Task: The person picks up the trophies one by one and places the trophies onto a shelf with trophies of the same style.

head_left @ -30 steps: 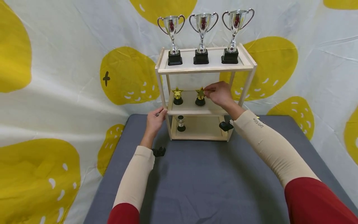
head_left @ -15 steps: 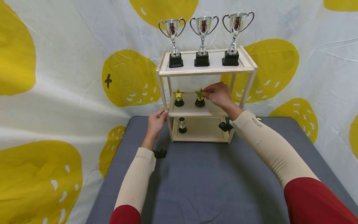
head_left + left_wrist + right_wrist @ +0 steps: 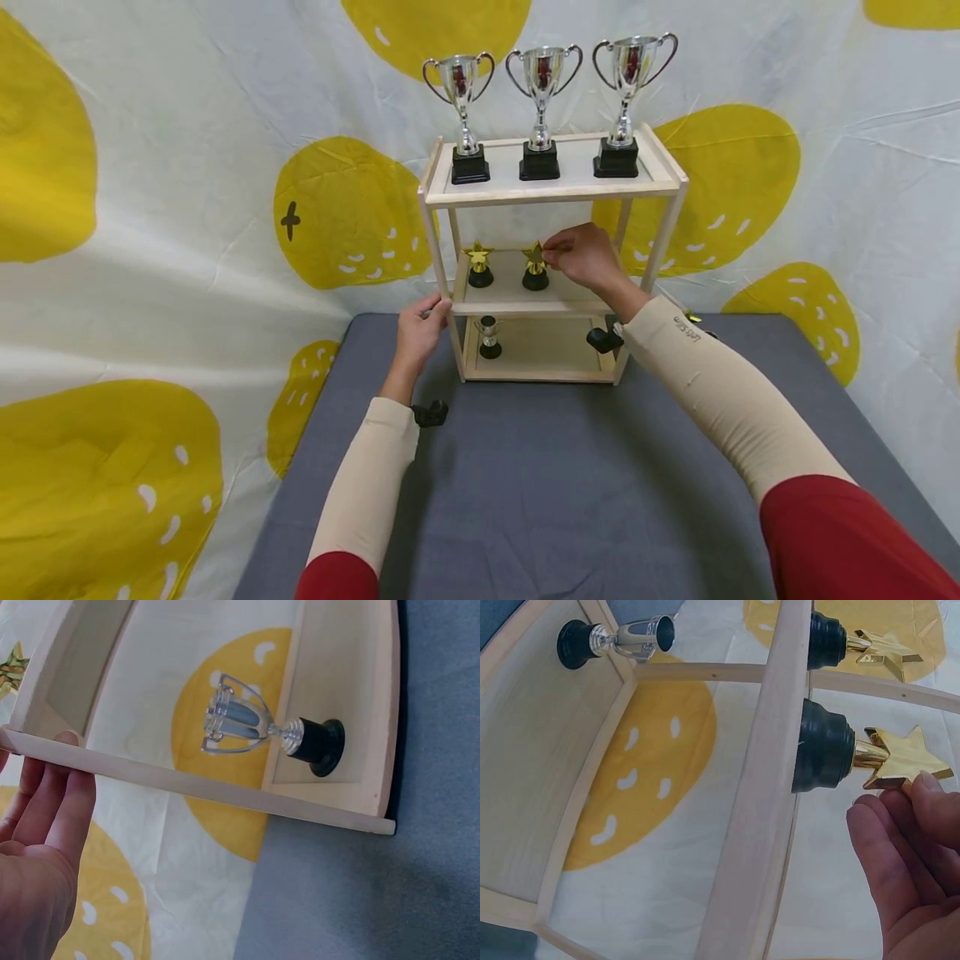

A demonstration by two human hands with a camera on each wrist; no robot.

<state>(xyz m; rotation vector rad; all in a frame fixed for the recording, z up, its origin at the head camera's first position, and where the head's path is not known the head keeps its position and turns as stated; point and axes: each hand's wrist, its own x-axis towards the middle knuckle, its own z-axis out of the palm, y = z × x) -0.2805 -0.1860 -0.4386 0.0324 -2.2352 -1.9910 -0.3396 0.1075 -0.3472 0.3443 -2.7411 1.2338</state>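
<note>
Gold star trophy (image 3: 871,756) stands on the middle shelf (image 3: 510,307) of the wooden rack (image 3: 555,198), near the centre, its dark base apparently flat on the board. The right grip (image 3: 588,252) pinches one point of the star between thumb and fingers, while the left grip (image 3: 420,327) is wrapped around the front left post (image 3: 187,780). For a clean placement, I'd hold the star lightly, keep the base level and make small shifts along the board, since pulling at the tip could tilt it. Before drawing away, part thumb and fingers fully, so that nothing snags. The left should steady the rack without tugging; a jolt could rock the tall pieces above. As for the rack's contents, the top shelf (image 3: 572,167) bears three large silver cups (image 3: 542,83) in a row on black bases; the middle one also has a second star trophy (image 3: 480,265), upright to the left and apart; the bottom shelf (image 3: 551,346) has one small silver cup (image 3: 247,720), upright toward the left. Whether any cup contains something, I cannot tell.
</note>
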